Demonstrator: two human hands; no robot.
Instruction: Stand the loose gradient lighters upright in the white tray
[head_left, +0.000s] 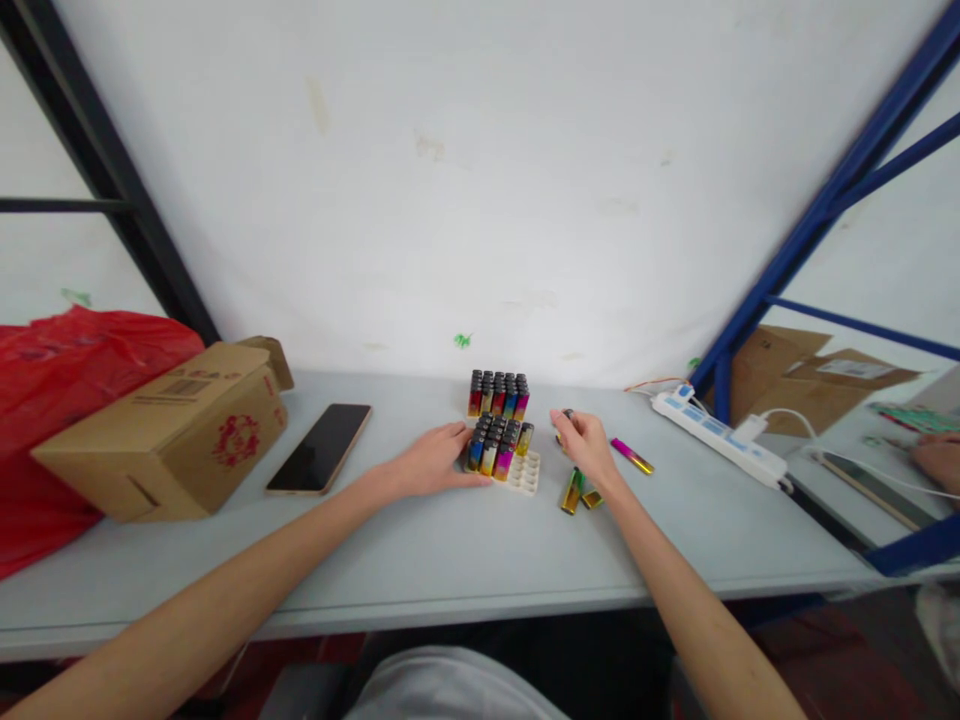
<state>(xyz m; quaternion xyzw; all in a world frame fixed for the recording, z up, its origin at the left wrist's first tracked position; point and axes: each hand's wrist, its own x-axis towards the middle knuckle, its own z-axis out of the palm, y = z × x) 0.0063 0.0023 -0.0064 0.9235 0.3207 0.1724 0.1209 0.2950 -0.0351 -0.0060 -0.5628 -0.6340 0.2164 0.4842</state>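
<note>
A small workshop is suggested by the long pale-grey tabletop [420, 560] set against a scuffed white wall [525, 200], the blue metal frame [808, 225] at its right end, and the upright multicoloured lighters [488, 460] packed in a white moulded tray [525, 474].

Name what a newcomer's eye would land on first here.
Probably the glossy red bag at the far left, partly hidden by a cardboard box. Next, likely the colourful black-topped lighters standing in two blocks near the middle, the nearer in a partly filled white tray. Over on the right, a blue metal frame slants boldly up against a pale background.
</note>
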